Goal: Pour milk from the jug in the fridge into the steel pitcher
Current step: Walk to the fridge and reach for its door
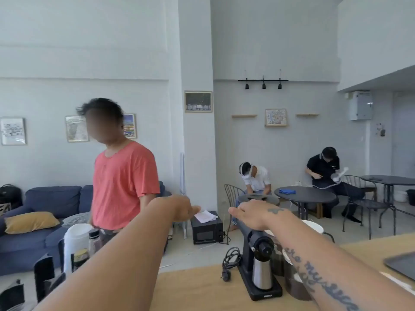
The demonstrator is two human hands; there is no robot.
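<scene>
A tall white container [76,241] stands at the left, and behind it stands a person in a red shirt [124,182]. The left hand [180,207] reaches forward with fingers loosely bent and holds nothing. The right hand [253,213] is flat, palm down and fingers straight, above the black grinder [258,245]; I cannot tell if it touches. A steel cup [261,277] stands upright on the grinder's base, on the wooden counter [202,288]. Whether this cup is the pitcher, I cannot tell.
</scene>
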